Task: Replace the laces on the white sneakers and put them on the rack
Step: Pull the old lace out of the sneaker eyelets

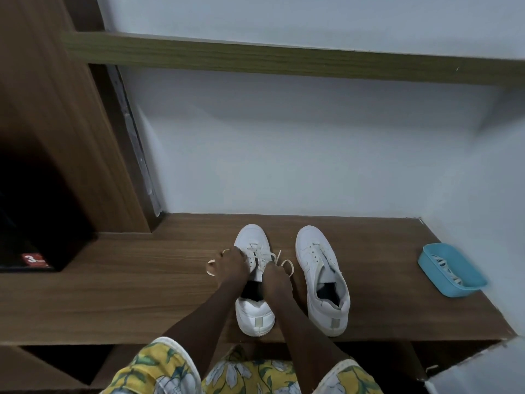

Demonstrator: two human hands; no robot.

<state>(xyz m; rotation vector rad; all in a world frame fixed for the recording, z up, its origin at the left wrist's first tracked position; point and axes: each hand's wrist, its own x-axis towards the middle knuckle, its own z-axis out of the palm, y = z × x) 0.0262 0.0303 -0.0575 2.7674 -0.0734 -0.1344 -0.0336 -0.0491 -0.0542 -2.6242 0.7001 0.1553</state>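
You're in the lacing stage, and nothing has gone to a rack yet. Both white sneakers stand side by side on the wooden desk (pixel 127 280) at lower centre of the frame, toes toward the wall. Both of your hands are on the left sneaker (pixel 252 238).

Your left hand (pixel 231 263) sits over the shoe's left flank, its fingers (pixel 240 255) curled down onto the cream lace (pixel 257 253), and a loose loop spills out to the left of it. Your right hand (pixel 274 275) is at the tongue, its fingers (pixel 270 268) bunched in what looks like a pinch on the same lace, with another loop and a free end trailing to the right. The lace crosses the lower eyelets. I can't tell whether you are threading it in or drawing it out.

The right sneaker (pixel 312 245) stands just beside, untouched, with its tongue slack. Its eyelets show, but whether a lace runs through them is too fine to read. At the right edge of the frame a blue tray (pixel 431 267) holds what appear to be more laces (pixel 447 267), well apart from the shoes.

By my reading, at most part of one shoe is done. You have this lacing to finish, the second shoe to settle, and then both to place. I can't pick out the rack for certain.
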